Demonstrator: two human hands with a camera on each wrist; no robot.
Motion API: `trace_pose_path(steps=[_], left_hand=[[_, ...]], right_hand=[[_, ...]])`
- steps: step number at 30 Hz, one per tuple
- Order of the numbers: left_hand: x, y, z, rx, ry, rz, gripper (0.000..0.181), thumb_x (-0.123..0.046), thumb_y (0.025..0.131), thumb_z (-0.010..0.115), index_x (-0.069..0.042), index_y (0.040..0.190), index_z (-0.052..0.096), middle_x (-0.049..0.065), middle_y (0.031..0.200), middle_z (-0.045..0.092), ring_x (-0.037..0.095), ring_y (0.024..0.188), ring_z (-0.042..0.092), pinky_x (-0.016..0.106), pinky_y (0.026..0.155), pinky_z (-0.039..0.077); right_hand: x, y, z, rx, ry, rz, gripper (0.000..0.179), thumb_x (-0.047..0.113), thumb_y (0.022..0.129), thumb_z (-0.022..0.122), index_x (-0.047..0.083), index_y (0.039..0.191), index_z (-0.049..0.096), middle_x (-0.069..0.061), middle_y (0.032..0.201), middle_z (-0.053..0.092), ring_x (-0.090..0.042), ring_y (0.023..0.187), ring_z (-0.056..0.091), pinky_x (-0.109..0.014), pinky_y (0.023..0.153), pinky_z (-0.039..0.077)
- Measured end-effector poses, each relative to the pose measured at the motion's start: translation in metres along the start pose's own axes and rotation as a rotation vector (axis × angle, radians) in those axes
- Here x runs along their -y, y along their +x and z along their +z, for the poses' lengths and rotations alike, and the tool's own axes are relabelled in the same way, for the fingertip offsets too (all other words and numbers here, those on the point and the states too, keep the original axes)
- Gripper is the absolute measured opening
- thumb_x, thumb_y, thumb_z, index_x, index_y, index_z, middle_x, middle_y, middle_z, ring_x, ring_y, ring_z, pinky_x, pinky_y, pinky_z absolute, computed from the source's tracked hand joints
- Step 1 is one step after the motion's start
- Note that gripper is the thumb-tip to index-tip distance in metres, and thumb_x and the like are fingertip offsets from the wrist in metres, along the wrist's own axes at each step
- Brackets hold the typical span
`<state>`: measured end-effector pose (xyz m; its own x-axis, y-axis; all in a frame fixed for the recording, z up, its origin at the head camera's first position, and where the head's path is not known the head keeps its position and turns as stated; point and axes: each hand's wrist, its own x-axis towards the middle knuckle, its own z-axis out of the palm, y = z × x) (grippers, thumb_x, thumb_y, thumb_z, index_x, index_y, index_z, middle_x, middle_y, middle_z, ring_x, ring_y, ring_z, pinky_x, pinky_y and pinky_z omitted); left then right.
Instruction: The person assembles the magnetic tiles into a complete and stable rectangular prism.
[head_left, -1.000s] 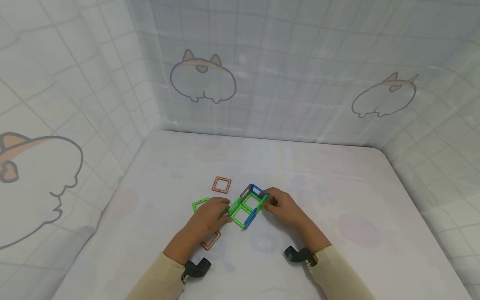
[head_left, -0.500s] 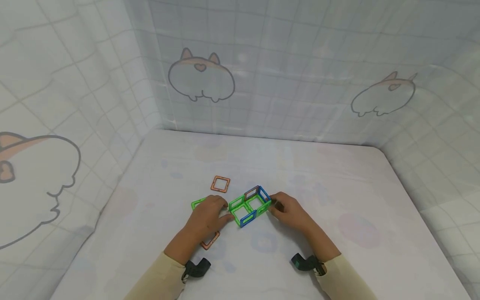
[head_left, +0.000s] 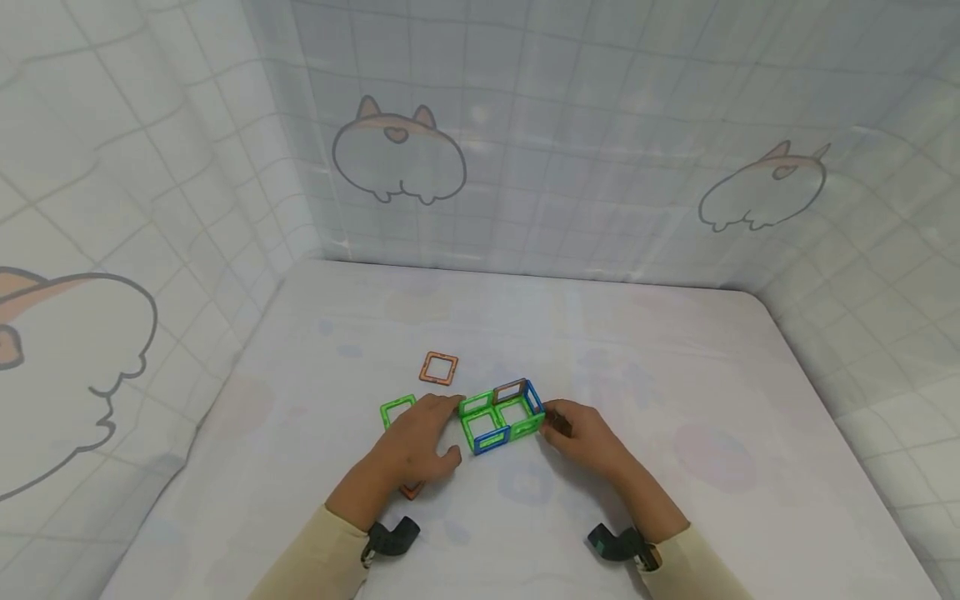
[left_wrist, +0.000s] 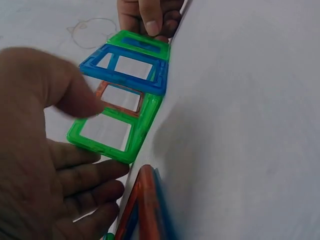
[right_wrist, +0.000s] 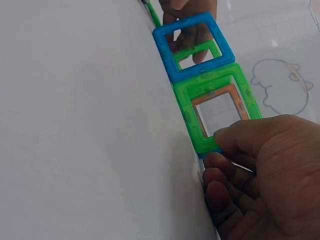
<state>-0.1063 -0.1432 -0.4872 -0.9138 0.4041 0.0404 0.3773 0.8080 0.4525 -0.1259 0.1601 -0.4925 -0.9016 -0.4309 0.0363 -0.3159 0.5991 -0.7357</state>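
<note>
An open-topped box of magnetic tiles [head_left: 496, 410] lies on the table between my hands. Two green squares form its floor; green, brown-orange and blue squares stand as walls. At its right corner my right hand [head_left: 588, 433] pinches the green front wall tile [right_wrist: 189, 112], thumb on its face and the other fingers curled. My left hand [head_left: 415, 437] is at the left end, thumb spread away and fingers extended by the green tile [left_wrist: 75, 137] there. Beneath the left hand, a loose green tile [head_left: 386, 408] and an orange tile [head_left: 410, 492] are partly hidden.
A loose orange square tile [head_left: 426, 367] lies flat behind the left hand. In the left wrist view, orange and blue tile edges [left_wrist: 148, 205] stand close to the camera. Fabric walls [head_left: 570, 167] enclose the white-covered table [head_left: 675, 358] at the back and sides.
The tile box has turned clockwise, its right end swinging toward me with the right hand. My left thumb has moved off the box's near left corner, uncovering that end.
</note>
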Motion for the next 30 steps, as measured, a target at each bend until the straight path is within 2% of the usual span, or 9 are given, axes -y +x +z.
trace_pose_path(steps=[4, 7, 11, 19, 25, 30], left_hand=[[-0.003, 0.001, 0.001, 0.042, -0.006, -0.027, 0.087, -0.06, 0.08, 0.07, -0.011, 0.147, 0.046, 0.003, 0.14, 0.054, 0.019, 0.13, 0.048, 0.041, 0.107, 0.045], [-0.005, 0.002, 0.003, 0.051, 0.004, -0.062, 0.096, -0.067, 0.076, 0.073, -0.01, 0.148, 0.045, 0.005, 0.143, 0.052, 0.021, 0.133, 0.047, 0.042, 0.108, 0.044], [-0.006, 0.003, 0.007, 0.03, 0.012, -0.076, 0.095, -0.063, 0.076, 0.076, -0.009, 0.147, 0.045, 0.005, 0.143, 0.052, 0.021, 0.133, 0.047, 0.042, 0.108, 0.045], [-0.006, 0.003, 0.009, -0.013, 0.027, -0.057, 0.086, -0.057, 0.079, 0.077, -0.009, 0.145, 0.047, 0.004, 0.137, 0.055, 0.018, 0.128, 0.05, 0.038, 0.105, 0.047], [-0.006, 0.002, 0.009, -0.011, 0.021, -0.045, 0.085, -0.056, 0.08, 0.076, -0.01, 0.146, 0.047, 0.004, 0.137, 0.054, 0.018, 0.128, 0.05, 0.037, 0.105, 0.048], [-0.007, 0.002, 0.007, 0.002, 0.005, -0.051, 0.086, -0.056, 0.08, 0.077, -0.01, 0.146, 0.046, 0.004, 0.137, 0.054, 0.018, 0.127, 0.05, 0.038, 0.104, 0.048]], right_hand=[[0.0, -0.003, 0.002, -0.006, -0.002, 0.007, 0.027, 0.012, 0.094, 0.067, 0.005, 0.12, 0.067, 0.005, 0.094, 0.066, -0.01, 0.079, 0.056, -0.024, 0.068, 0.053], [0.0, -0.006, 0.003, -0.019, -0.005, 0.008, 0.028, 0.012, 0.093, 0.068, 0.005, 0.12, 0.067, 0.006, 0.092, 0.066, -0.009, 0.078, 0.056, -0.023, 0.067, 0.052], [-0.001, -0.009, 0.004, -0.031, 0.005, 0.007, 0.028, 0.011, 0.093, 0.069, 0.006, 0.12, 0.067, 0.006, 0.092, 0.067, -0.009, 0.078, 0.057, -0.023, 0.067, 0.053], [0.002, -0.015, 0.006, -0.055, 0.034, 0.011, 0.026, 0.01, 0.093, 0.069, 0.005, 0.118, 0.069, 0.004, 0.097, 0.07, -0.008, 0.082, 0.06, -0.024, 0.072, 0.055], [-0.002, -0.016, 0.008, -0.08, 0.054, 0.003, 0.027, 0.012, 0.092, 0.072, 0.006, 0.118, 0.069, 0.003, 0.1, 0.071, -0.008, 0.082, 0.06, -0.023, 0.071, 0.055], [-0.007, -0.015, 0.01, -0.106, 0.053, -0.034, 0.028, 0.014, 0.091, 0.074, 0.006, 0.117, 0.069, 0.003, 0.097, 0.071, -0.007, 0.079, 0.06, -0.022, 0.067, 0.054]])
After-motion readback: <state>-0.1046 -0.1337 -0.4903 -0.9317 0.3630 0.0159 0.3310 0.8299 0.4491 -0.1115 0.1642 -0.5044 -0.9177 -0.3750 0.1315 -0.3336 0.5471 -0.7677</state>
